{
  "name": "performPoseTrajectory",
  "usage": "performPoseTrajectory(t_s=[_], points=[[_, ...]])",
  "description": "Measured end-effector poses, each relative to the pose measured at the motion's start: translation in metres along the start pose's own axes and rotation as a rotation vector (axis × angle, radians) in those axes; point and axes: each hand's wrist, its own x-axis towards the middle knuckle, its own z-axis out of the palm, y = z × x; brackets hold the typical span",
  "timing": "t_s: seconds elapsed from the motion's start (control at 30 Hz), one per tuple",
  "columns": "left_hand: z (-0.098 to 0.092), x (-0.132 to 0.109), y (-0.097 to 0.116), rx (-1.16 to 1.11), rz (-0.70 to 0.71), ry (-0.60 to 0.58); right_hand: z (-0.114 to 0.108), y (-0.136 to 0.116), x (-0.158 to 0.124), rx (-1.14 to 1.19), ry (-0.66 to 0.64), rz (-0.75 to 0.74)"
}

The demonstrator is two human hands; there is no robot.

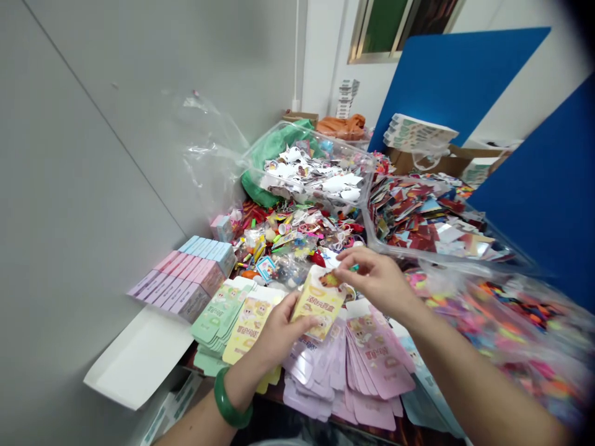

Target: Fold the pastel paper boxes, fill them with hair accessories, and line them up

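- Big picture: a table (pixel 404 437) piled so high that hardly any of its dark top shows, with blue boards (pixel 458 80) standing up behind it and at the right.
- Right side: a huge clear bag (pixel 504 328) of colorful bits, too blurry and cut off by the frame to make out what they are.
- Behind the hands: a clear tub of shiny red paper pieces (pixel 432 217) and another of white stickers (pixel 309 173), with a heap of tiny mixed toys (pixel 288 232) in front, mostly jumbled out of sight.
- Left of the hands: rows of pink boxes (pixel 183 282), with blue ones (pixel 207 251) behind them.
- Under the hands: fanned pink cards (pixel 376 365), partly covered by the right arm, plus stacks of green cards (pixel 218 316) and yellow cards (pixel 251 328).
- Left hand (pixel 279 328), jade bangle (pixel 232 396) on the wrist: grip closed around a yellow card (pixel 318 303), with the thumb across its front.
- Right hand (pixel 376 279): narrow pinch right above that card's top edge, and a tiny green bit (pixel 354 267) peeks out at the fingertips, but I can't tell if it's actually held.
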Motion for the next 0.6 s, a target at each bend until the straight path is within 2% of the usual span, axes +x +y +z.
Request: performPoseTrajectory(t_s=[0.1,0.17,0.23,0.33,0.37,0.5,0.6], points=[[0.002,0.001,0.000,0.003,-0.001,-0.023,0.010,0.004,0.001,-0.051,-0.131,0.044],[0.003,0.001,0.000,0.016,-0.010,-0.017,0.005,0.009,0.009,-0.079,-0.137,0.067],[0.002,0.001,-0.001,0.025,-0.039,-0.005,-0.011,0.020,0.024,-0.231,-0.016,0.155],[0.001,0.000,-0.002,0.032,-0.093,0.004,-0.047,0.046,0.056,-0.556,0.318,0.396],[0.001,0.000,-0.002,0.032,-0.108,0.003,-0.059,0.057,0.066,-0.595,0.368,0.454],[0.001,-0.001,-0.003,0.010,-0.132,-0.030,-0.084,0.096,0.096,-0.581,0.332,0.614],[-0.001,0.000,-0.003,0.006,-0.145,-0.017,-0.092,0.099,0.103,-0.553,0.385,0.602]])
